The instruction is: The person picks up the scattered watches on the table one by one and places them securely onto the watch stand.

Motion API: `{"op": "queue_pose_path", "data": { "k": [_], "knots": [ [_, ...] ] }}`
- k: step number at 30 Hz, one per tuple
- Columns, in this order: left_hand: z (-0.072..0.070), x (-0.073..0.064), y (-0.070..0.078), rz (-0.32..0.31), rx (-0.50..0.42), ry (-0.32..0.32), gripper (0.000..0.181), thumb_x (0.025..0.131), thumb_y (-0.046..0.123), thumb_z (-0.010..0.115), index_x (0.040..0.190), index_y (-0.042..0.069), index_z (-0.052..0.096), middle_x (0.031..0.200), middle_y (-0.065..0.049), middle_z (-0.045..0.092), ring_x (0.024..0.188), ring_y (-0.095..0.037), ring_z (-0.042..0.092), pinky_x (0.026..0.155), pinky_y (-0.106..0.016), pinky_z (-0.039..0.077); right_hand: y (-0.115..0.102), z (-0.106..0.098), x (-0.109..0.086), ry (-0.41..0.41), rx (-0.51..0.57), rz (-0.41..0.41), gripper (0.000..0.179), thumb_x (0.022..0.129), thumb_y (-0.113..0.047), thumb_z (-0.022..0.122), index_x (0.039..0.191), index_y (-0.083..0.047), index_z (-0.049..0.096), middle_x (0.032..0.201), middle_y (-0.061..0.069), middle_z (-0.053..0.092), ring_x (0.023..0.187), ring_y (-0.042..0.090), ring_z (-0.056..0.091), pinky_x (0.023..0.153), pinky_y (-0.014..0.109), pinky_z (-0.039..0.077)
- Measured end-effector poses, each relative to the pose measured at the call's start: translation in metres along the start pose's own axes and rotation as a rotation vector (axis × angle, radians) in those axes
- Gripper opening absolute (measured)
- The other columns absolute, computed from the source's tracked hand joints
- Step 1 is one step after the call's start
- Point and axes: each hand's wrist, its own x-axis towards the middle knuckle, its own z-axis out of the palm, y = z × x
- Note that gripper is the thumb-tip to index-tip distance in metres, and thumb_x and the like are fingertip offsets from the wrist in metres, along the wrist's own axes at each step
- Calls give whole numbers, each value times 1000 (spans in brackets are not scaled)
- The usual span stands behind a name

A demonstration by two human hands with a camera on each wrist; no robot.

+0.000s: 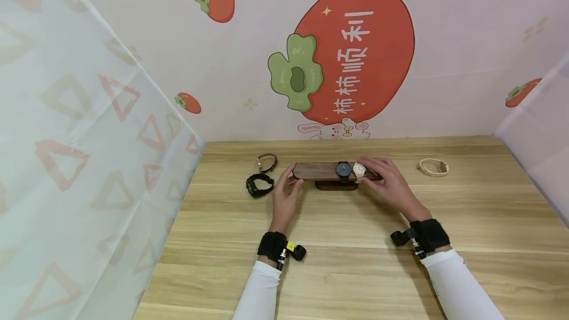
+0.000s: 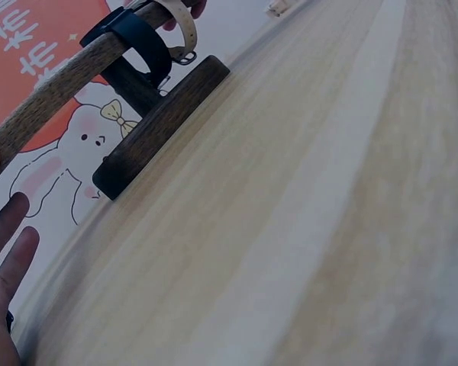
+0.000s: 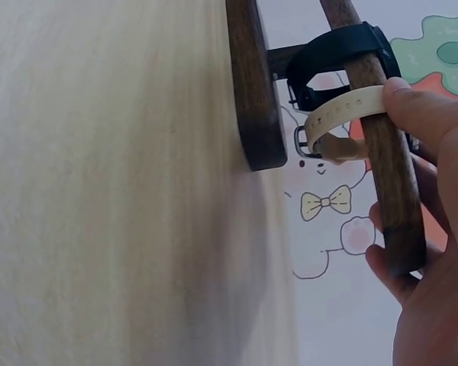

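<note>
A dark wooden T-shaped watch stand (image 1: pixel 313 171) rises from the tabletop on a short base (image 2: pixel 164 126). A black-strapped watch (image 1: pixel 344 169) with a dark dial is looped round its bar, right of the middle. Beside it on the bar sits a cream-strapped watch (image 1: pixel 359 168) with a pale dial. My right hand (image 1: pixel 391 184) pinches this cream watch, the thumb on its strap and other fingers behind the bar, as the right wrist view shows. With a fingertip, my left hand (image 1: pixel 284 199) touches the bar's left end, its other visible fingers spread below.
Left of the stand lie a black chunky watch (image 1: pixel 259 185) and a slim dark-banded watch (image 1: pixel 266 163). A cream-banded watch (image 1: pixel 433 167) lies on the right of the wooden table (image 1: pixel 338 270). Printed wall sheets (image 1: pixel 249 73) border the table behind and at both sides.
</note>
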Motion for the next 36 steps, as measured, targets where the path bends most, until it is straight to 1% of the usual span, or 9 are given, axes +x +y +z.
{"op": "queue_pose_path", "data": {
  "k": [5,7,11,14,16,21,27,32,36],
  "knots": [
    [0,0,1,-13,16,-4,57,106,17,67,160,21,49,166,-6,47,132,-33,64,114,-47,53,0,-2,0,-25,-16,2,57,91,-7,84,145,-7,65,142,20,67,133,42,52,108,63,45],
    [0,0,1,-15,23,-7,57,106,17,67,161,19,49,165,-5,48,132,-33,64,114,-46,53,0,-3,0,-36,-26,1,57,91,-8,84,145,-7,65,143,19,66,134,42,52,109,64,45],
    [0,0,1,-20,26,-12,57,107,19,66,161,15,48,165,-4,48,134,-33,63,113,-47,53,0,-7,2,-55,-52,-5,57,91,-11,85,144,-7,66,144,18,66,134,42,52,110,64,44],
    [-1,0,1,-32,20,-14,57,107,20,66,161,15,48,165,-3,48,133,-32,62,113,-48,53,-2,-11,2,-68,-65,-7,58,91,-13,86,145,-6,65,145,19,65,134,42,52,110,64,43],
    [-1,0,1,-39,14,-14,57,107,20,66,161,16,48,165,-3,48,132,-32,63,113,-48,52,-2,-13,2,-76,-68,0,59,91,-15,86,145,-4,64,146,19,64,135,42,51,110,64,44],
    [-1,0,1,-32,7,-14,56,107,20,66,160,20,49,166,-8,47,131,-33,63,113,-51,52,0,-18,0,-97,-77,21,60,92,-17,85,147,-4,63,150,19,61,138,42,49,113,64,43],
    [-1,0,0,-44,10,-7,55,106,24,66,159,27,50,164,0,49,128,-30,66,112,-50,53,2,-28,-5,-118,-83,47,57,96,-17,82,147,-3,61,151,20,59,140,42,48,113,64,42],
    [0,0,0,-60,13,-2,56,106,24,67,159,27,50,164,4,49,128,-28,66,112,-49,53,5,-36,-10,-99,-89,66,52,96,-15,81,144,-2,64,148,20,61,139,43,49,112,65,43],
    [0,0,1,-63,13,-4,56,106,23,67,160,25,50,165,3,48,127,-28,66,112,-50,53,9,-42,-14,-79,-90,84,49,97,-16,80,142,-3,66,147,20,61,139,44,50,111,67,42]
  ]
}}
